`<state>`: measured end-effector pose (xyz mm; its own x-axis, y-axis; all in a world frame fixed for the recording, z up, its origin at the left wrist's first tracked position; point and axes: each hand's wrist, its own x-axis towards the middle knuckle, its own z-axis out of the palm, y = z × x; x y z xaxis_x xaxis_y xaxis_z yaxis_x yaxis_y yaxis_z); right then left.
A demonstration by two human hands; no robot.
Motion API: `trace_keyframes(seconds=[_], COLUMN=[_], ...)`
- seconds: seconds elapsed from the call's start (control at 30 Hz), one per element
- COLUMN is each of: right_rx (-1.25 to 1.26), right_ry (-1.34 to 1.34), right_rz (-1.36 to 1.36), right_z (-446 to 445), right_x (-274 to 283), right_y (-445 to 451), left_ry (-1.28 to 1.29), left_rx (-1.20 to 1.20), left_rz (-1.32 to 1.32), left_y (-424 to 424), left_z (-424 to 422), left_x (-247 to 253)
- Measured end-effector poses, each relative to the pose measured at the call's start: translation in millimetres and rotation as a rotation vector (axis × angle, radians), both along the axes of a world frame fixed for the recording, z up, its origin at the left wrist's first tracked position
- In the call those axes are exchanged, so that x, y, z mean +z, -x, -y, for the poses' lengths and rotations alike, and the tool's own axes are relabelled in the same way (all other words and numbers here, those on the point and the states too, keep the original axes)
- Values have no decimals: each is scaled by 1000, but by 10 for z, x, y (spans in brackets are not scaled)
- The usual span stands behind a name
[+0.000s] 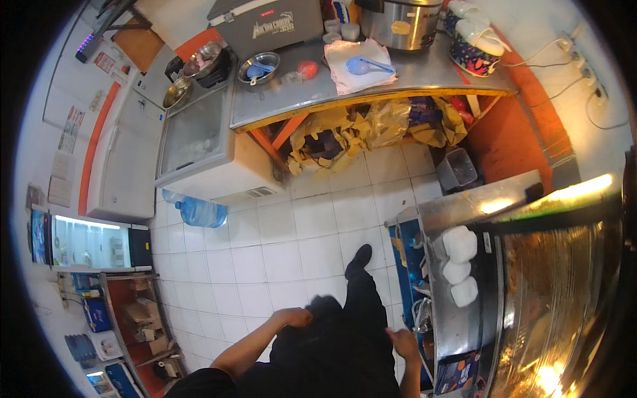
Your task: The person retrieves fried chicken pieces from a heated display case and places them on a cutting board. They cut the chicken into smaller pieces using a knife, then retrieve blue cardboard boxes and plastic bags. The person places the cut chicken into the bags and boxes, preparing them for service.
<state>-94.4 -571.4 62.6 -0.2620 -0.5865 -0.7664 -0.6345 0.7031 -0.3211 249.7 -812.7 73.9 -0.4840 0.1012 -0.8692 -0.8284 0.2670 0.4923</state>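
My left hand [297, 317] is at my waist against my dark clothes, its fingers curled; whether anything is inside cannot be told. My right hand [402, 342] hangs by my right side near the steel counter [450, 328], and its grip is unclear. On that counter stand several white rounded packs [460, 244]. Before me, a steel-topped table [303, 97] bears a blue ladle [366, 65] on white paper, a metal bowl [272, 58] holding blue utensils, a red ball-like bundle [307, 69] and a large steel cooker [400, 25].
A chest freezer [219, 171] stands left of the table, with a blue water bottle [201, 211] lying on the tiled floor [273, 258]. A glass display case [552, 298] is on the right. A grey bin [457, 169] sits by the table, and a wooden shelf [134, 338] stands left.
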Motion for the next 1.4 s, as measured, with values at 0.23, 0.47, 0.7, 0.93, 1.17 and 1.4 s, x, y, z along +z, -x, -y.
trace_keyframes(seconds=[0.23,0.47,0.7,0.93,1.17,1.4], right_rx=[94,-65,-362,-1046,-833,-1004], right_ry=[-73,-475,-19,-365,-356,-496], right_rz=[631,651,421,578,256,400], right_z=[842,1637,2709,3425,2976,3339], right_x=[482,228,-278,-438,-390,-474], right_y=[78,-481,-1183,-1398,-1583,-1531], left_ry=[-103,-117,1273,1052,1172,803], left_rx=[52,301,391,348,191,225], left_rz=[-22,51,-491,-627,-420,-71], left_y=[-105,100,1153,1581,846,1036], left_z=[1180,3324,6078,6614,6453,6872], left_x=[296,-1653,-3990,-4732,-4737,-4825])
